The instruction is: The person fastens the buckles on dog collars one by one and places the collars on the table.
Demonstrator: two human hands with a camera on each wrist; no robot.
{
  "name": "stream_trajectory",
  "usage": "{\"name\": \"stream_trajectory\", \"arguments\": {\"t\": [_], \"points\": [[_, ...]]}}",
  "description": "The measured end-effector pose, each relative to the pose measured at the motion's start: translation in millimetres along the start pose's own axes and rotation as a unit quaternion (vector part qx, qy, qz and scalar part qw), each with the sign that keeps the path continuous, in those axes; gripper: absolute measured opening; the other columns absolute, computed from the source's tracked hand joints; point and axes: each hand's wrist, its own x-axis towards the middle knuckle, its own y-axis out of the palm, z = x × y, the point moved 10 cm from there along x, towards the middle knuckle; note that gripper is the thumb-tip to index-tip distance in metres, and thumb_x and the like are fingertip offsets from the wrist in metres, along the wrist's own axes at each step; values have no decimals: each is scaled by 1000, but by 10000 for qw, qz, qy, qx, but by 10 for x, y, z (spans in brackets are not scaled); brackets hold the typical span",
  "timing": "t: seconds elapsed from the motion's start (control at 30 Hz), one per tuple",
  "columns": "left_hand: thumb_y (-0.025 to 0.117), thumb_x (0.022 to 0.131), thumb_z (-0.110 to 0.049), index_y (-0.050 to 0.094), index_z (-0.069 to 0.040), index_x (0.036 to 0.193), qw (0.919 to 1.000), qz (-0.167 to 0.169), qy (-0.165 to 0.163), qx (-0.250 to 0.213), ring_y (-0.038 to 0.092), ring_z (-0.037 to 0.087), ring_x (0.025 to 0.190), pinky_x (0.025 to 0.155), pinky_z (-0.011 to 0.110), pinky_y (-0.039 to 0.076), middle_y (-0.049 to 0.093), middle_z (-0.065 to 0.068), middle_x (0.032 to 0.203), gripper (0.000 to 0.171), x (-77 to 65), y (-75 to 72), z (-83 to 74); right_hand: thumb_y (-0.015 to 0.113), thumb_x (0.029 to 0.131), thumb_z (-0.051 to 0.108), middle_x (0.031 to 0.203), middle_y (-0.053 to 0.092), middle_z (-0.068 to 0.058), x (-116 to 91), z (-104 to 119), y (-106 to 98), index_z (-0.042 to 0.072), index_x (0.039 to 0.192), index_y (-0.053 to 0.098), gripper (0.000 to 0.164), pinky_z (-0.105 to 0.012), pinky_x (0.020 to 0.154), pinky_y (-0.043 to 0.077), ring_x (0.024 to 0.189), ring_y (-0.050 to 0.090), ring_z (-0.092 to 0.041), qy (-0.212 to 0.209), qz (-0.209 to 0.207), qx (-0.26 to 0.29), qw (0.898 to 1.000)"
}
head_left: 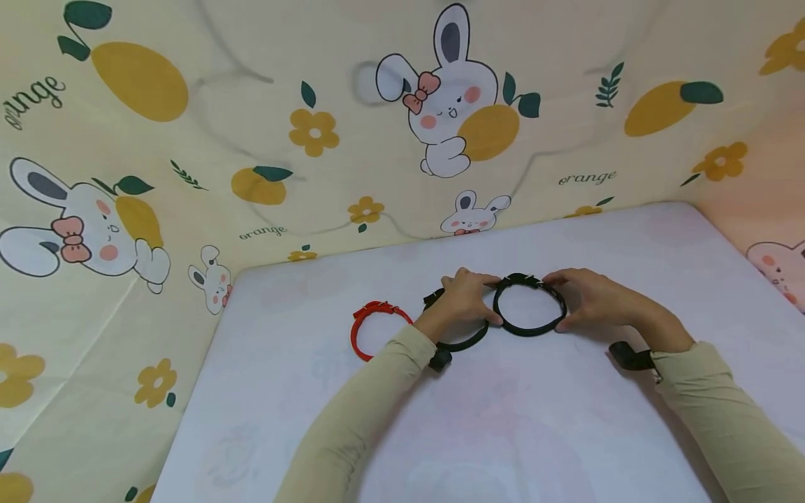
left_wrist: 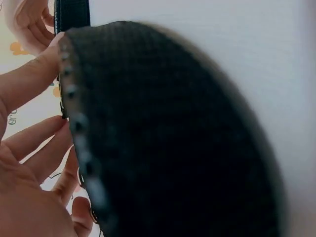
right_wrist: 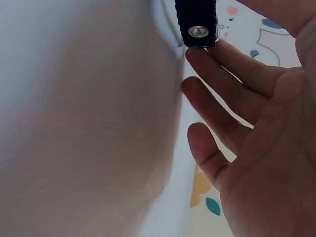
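Three buckled collars lie in a row in the head view. The red collar [head_left: 356,335] is at left, partly hidden by the left forearm. A black collar [head_left: 468,343] lies in the middle, under the left hand; a black band looms large and blurred in the left wrist view. The other black collar [head_left: 531,332] lies at right between both hands. My left hand [head_left: 464,297] holds its left side, thumb near and fingers far. My right hand [head_left: 597,299] holds its right side, likewise spread; in the right wrist view, fingertips touch the band's end with a metal rivet [right_wrist: 199,31].
The collars lie on a white table [head_left: 490,433]. Behind it hangs a cream cloth [head_left: 352,77] printed with rabbits and oranges. A small black camera [head_left: 631,356] is strapped to the right wrist, another [head_left: 440,360] to the left.
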Motion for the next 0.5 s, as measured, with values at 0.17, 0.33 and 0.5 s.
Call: {"name": "stream_trajectory", "arguments": {"t": [0.17, 0.33, 0.5], "points": [[87, 73, -45, 55, -29, 142, 9999, 52, 106, -52, 46, 20, 128, 95, 44, 33, 62, -14, 138, 78, -26, -6, -13, 93, 66, 30, 134, 59, -20, -2, -8, 10, -1, 135, 54, 85, -64, 105, 34, 129, 48, -40, -16, 6, -193, 9998], [86, 73, -48, 53, -30, 144, 9999, 110, -56, 99, 44, 21, 132, 97, 43, 34, 61, -13, 139, 80, -37, -30, 32, 93, 65, 32, 135, 60, -20, 4, 47, 12, -3, 141, 50, 94, -66, 101, 38, 128, 48, -43, -76, 106, -671, 9977], [86, 74, -46, 52, -28, 145, 9998, 2, -36, -176, 41, 22, 137, 96, 42, 33, 60, -12, 141, 81, -130, -121, 105, 93, 64, 39, 141, 52, -27, -14, 140, -47, -4, 148, 39, 109, -72, 96, 38, 129, 43, -52, 3, 311, -1250, 9917]]}}
